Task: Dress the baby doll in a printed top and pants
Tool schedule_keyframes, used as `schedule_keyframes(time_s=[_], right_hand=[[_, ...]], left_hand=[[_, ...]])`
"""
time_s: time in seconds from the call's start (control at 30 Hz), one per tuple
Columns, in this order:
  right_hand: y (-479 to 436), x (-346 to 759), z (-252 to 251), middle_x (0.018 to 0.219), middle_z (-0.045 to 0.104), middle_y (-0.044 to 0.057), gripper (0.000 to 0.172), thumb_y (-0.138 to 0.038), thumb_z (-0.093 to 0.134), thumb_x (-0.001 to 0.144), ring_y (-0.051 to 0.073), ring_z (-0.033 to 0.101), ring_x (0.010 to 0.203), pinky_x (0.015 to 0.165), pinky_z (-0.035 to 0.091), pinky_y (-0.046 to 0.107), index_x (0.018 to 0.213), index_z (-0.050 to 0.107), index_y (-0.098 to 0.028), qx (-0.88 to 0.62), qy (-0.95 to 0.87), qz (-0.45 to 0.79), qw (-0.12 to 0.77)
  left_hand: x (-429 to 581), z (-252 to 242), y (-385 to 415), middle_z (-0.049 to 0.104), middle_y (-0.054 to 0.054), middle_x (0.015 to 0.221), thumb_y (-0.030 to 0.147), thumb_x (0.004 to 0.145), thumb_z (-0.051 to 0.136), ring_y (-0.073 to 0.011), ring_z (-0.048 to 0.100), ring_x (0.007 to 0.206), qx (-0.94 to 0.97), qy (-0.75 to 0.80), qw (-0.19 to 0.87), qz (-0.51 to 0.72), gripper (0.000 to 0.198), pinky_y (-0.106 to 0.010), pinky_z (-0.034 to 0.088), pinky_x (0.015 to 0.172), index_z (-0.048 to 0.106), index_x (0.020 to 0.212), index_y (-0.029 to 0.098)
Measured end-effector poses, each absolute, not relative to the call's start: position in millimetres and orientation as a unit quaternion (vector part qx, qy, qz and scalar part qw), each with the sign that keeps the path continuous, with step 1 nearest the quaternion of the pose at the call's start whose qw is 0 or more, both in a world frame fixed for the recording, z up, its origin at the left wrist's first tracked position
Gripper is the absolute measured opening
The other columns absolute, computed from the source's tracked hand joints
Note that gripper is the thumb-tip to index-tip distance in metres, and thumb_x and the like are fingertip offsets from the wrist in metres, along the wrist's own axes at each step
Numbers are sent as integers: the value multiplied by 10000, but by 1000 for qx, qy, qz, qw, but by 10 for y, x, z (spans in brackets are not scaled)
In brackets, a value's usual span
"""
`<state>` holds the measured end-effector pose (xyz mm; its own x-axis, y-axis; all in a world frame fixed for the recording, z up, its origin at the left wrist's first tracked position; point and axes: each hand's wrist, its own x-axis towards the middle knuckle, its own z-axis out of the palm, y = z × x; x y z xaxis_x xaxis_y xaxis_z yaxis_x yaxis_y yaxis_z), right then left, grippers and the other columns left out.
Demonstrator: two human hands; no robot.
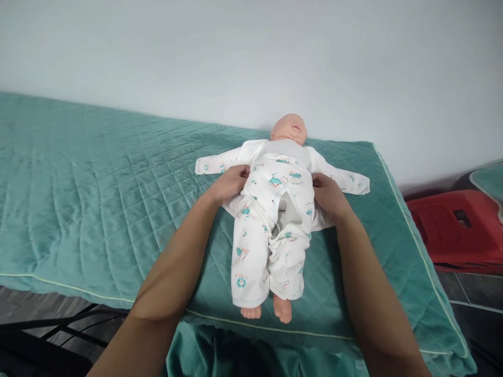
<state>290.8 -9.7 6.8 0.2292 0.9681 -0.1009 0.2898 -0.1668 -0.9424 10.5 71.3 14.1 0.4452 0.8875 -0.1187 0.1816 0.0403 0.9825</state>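
Note:
A baby doll lies on its back on a green quilted cover, its head toward the wall and its bare feet toward me. White printed trousers reach high up its chest. Under its back and arms is a white printed top, spread open with both sleeves stretched outward. My left hand is at the left side of the doll's waist, fingers closed on the trousers' edge. At the right side, my right hand pinches the trousers too. Some fingertips are hidden against the cloth.
The green quilted cover extends far to the left and has a pale piped edge. A white wall rises behind it. On the floor at the right sits a red plastic case. Black metal bars show at the lower left.

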Motion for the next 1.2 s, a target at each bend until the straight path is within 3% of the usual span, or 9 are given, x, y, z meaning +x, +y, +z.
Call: schedule_keyframes(time_s=[0.17,0.37,0.57,0.73,0.97,1.2], right_hand=[[-82,2874,80,797,708,34,236,-276,602,684,206,605,771,677,487,316,891,678,-193,-703,-499,285,418],[-74,2826,143,890,755,85,282,-266,593,698,236,642,822,717,507,346,924,731,-166,-732,-498,245,395],[-137,2867,222,802,758,55,231,-277,657,734,228,664,785,727,537,326,911,753,-164,-680,-514,351,388],[-202,2819,281,763,759,21,217,-276,709,749,244,687,792,744,570,348,940,777,-199,-641,-485,430,410],[-246,2725,312,969,797,43,342,-272,829,659,254,724,845,776,594,378,992,782,-208,-557,-422,499,512],[-228,2697,282,958,803,36,345,-295,843,635,245,743,836,798,602,391,965,789,-209,-537,-404,505,542]], left_hand=[[115,97,743,593,14,678,193,582,658,-143,516,592,593,457,579,322,166,-270,386,554,598,736,196],[154,145,753,686,-41,741,191,592,620,-225,620,735,633,466,539,302,159,-337,491,689,667,743,181],[142,339,709,760,-55,883,239,601,641,-293,682,924,691,428,537,226,213,-365,521,867,745,772,167],[170,314,650,772,-71,900,237,596,736,-306,709,945,636,374,629,246,295,-383,549,872,769,875,145],[255,225,557,784,-122,970,278,580,877,-310,722,988,517,325,720,330,535,-441,557,941,744,1072,115],[264,175,576,788,-93,912,285,612,857,-300,724,939,543,313,702,339,460,-425,565,891,759,1032,125]])
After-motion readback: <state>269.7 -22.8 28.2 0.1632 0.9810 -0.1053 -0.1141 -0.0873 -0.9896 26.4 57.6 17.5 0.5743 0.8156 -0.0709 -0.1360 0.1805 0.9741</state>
